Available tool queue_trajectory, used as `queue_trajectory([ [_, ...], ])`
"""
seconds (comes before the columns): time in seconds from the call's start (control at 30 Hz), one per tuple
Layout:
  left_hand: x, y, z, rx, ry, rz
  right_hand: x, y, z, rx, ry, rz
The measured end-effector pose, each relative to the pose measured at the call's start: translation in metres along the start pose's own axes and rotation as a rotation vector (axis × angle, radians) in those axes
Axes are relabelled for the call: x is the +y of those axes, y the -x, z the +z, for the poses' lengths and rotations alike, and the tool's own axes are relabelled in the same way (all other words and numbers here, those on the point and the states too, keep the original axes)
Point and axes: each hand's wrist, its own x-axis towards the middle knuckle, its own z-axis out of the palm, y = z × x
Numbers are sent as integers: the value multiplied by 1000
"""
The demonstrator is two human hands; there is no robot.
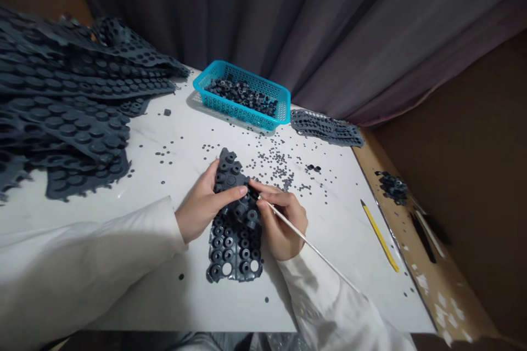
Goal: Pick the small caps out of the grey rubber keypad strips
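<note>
- The left hand (200, 205), half closed, gripped the dark studded sheet (235, 244), thumb on top.
- The right hand (291, 225), fingers curled, pinched a thin white rod (315, 250) at the sheet's right side.
- The sheet was over the white table (337, 225), nearer than the teal basket (234, 112).
- Any lettering on the yellow pencil (379, 236) was too small to read.

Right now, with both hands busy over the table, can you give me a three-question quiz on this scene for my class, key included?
1. True or false: the blue basket has small dark pieces in it.
2. Where does the yellow tool lie? A: in the blue basket; B: on the white table; C: on the curtain.
3. Which hand holds the thin white stick, and what does the other grip?

Key: 1 true; 2 B; 3 the right hand; the left hand grips a dark studded piece.
</note>
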Motion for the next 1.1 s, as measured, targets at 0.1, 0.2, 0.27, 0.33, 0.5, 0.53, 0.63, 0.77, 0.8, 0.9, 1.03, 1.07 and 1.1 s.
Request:
queue_trajectory([
  [0.1, 2, -1, -1, -33, -10, -36, 0, 2, 3, 57, -92, 125],
  [0.2, 3, -2, -3, -45, -59, -57, -2, 0, 5, 85, -189, 191],
  [0.27, 3, -2, -4, -51, -97, -60, -6, -4, 5, 93, -239, 212],
  [0.33, 3, -2, -4, -65, -124, -56, -8, -7, 4, 107, -286, 224],
  [0.5, 2, -2, -2, -58, -126, -26, -11, -11, -3, 146, -352, 210],
  [0.53, 2, -2, -2, -47, -120, -14, -10, -11, -5, 147, -336, 197],
  [0.63, 0, -1, -2, -5, -86, 7, -9, -9, -11, 103, -249, 140],
  [0.77, 1, 0, -1, 11, 1, -26, -8, -8, -15, -28, -155, 31],
  [0.8, 1, 0, -1, 13, 21, -38, -8, -8, -15, -45, -137, 7],
  [0.9, 3, 0, 1, 26, 68, -70, -6, -8, -15, -45, -108, -38],
  [1.03, 3, 0, 2, 31, 85, -65, -4, -8, -16, -57, -93, -60],
  [1.07, 3, 0, 2, 28, 82, -58, -4, -8, -17, -60, -88, -69],
  [1.1, 2, 0, 2, 25, 78, -50, -5, -8, -17, -62, -84, -79],
])
